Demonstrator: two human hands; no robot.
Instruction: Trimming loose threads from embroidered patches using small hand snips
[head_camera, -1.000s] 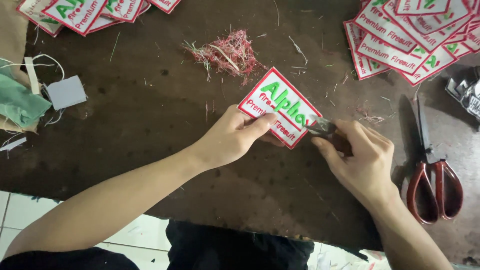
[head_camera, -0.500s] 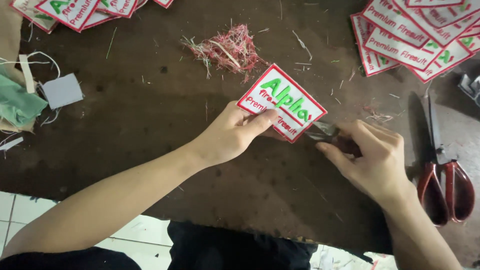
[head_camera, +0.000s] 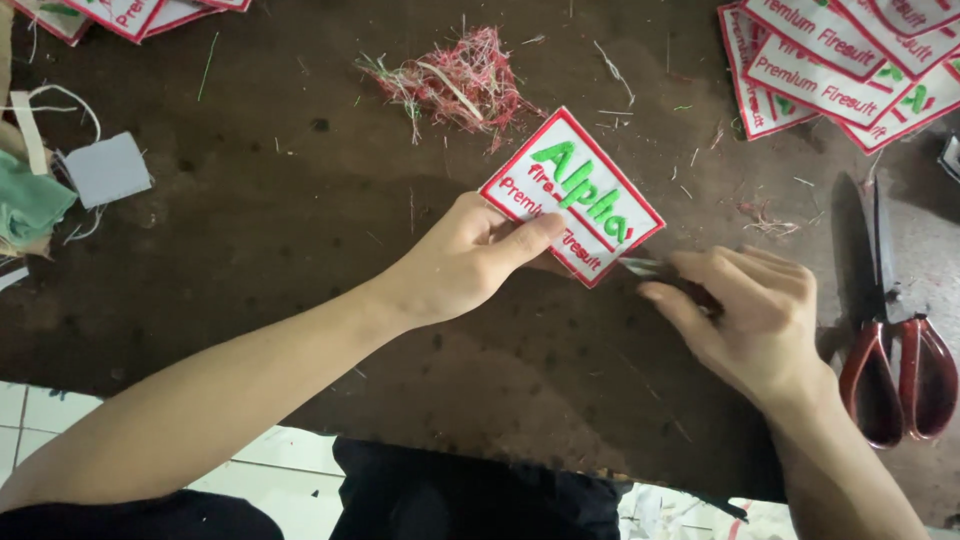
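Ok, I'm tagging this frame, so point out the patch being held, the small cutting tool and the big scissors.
embroidered patch (head_camera: 572, 194), head view, on its white middle.
small cutting tool (head_camera: 640, 265), head view, on the metal tip showing from the right hand (head_camera: 745, 315).
red-handled scissors (head_camera: 898, 375), head view, on the handle loops.

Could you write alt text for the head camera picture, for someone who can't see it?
A left hand holds a white embroidered patch with a red border on a dark table, while the right hand brings a small metal tool to its edge. Red-handled scissors lie right.
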